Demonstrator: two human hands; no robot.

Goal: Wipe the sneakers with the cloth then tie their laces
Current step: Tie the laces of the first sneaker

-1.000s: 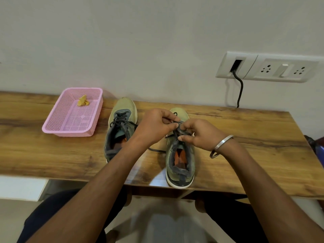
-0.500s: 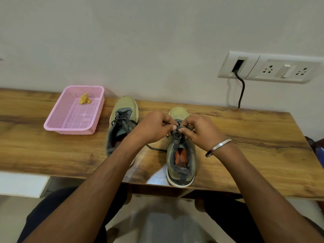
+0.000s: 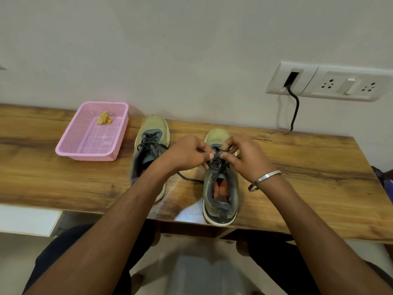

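Both hands hold the laces [image 3: 219, 156] of the right sneaker [image 3: 220, 177]: the left hand [image 3: 187, 154] and the right hand [image 3: 244, 158] each have their grip closed in a pinch on a strand, meeting over the shoe's tongue. The left sneaker [image 3: 150, 152] stands just outside the left grip, on the tabletop [image 3: 308, 177]. Risk: a loop may slip from either pinch if tension drops, leaving a loose knot. The knot itself is hidden behind the fingers; the bow's progress cannot be judged.

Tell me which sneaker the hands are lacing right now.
The right sneaker, nearer the table's front edge. The left hand and right hand both pinch its dark lace. The left sneaker, beside the pink basket, is untouched.
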